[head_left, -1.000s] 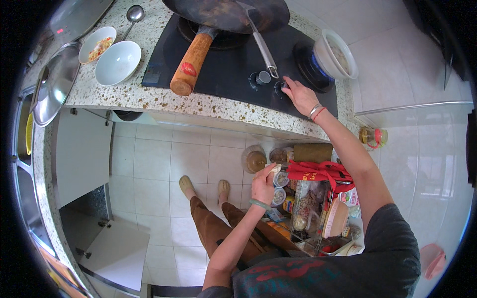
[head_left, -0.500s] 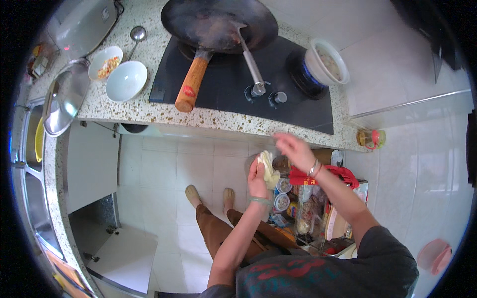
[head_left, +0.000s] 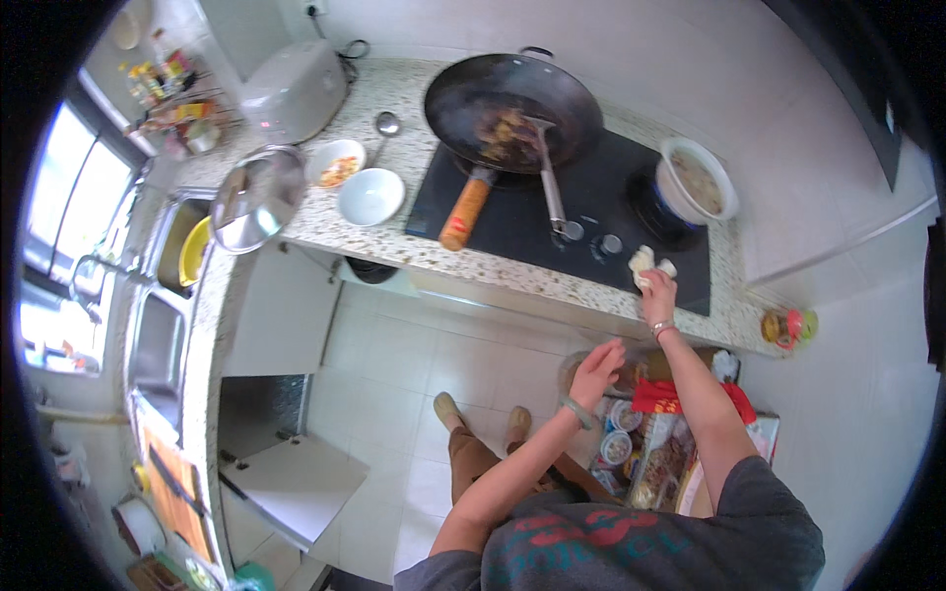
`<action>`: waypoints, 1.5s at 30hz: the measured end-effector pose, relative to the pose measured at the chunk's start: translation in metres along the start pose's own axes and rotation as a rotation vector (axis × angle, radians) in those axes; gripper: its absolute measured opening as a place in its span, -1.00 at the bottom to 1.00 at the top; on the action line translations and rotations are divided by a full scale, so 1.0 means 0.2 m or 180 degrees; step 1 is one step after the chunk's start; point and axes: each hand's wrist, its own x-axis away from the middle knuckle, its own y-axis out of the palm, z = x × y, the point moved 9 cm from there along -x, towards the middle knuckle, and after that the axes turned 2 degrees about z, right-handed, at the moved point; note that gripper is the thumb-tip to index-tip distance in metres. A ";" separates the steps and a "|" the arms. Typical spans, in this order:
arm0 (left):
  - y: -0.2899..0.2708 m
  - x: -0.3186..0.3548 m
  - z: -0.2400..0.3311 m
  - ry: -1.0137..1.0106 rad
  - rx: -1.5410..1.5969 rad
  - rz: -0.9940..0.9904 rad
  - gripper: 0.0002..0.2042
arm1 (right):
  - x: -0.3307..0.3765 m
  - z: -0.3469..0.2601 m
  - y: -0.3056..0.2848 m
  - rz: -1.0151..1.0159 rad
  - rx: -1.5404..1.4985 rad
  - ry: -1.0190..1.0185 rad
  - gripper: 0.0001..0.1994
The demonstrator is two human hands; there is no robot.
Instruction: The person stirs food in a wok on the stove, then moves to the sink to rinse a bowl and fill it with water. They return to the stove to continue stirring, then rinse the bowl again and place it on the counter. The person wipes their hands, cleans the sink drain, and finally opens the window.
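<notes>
A crumpled pale cloth (head_left: 642, 264) is in my right hand (head_left: 658, 295), whose fingers are closed on it at the front right of the black cooktop (head_left: 621, 268). My left hand (head_left: 597, 370) hovers in front of the counter edge, fingers stretched out and nothing seen in it. On the left burner sits a wok (head_left: 463, 113) with dark browned food (head_left: 507, 133) and a metal spatula (head_left: 548, 177) leaning in it. Its wooden handle (head_left: 465, 212) points toward me. Right of the wok, a white pot (head_left: 724, 195) with pale contents stands on the other burner.
Left of the cooktop are a white bowl (head_left: 371, 197), a bowl of chopped food (head_left: 338, 163), a ladle (head_left: 387, 124) and a steel lid (head_left: 258, 197). Below, cabinet doors (head_left: 286, 483) hang open. A rack of jars and packages (head_left: 641, 443) stands under my right arm.
The cloth has passed from my left hand to my right, which has moved forward onto the cooktop. My left hand has let go and opened. The view has shifted left.
</notes>
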 end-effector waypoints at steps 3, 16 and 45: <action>-0.31 0.11 0.06 -0.0058 0.0180 0.0666 -0.59 | 0.00 -0.26 0.13 0.0106 0.0010 0.0279 -0.73; -1.45 0.46 1.09 0.1344 0.1210 0.1448 -0.46 | 0.29 -2.10 0.87 -0.1941 -0.3176 0.1503 -0.74; -3.32 1.65 2.20 0.3222 0.0672 0.3518 -0.50 | -0.01 -4.68 1.36 -0.1371 -0.2642 -0.2093 -0.71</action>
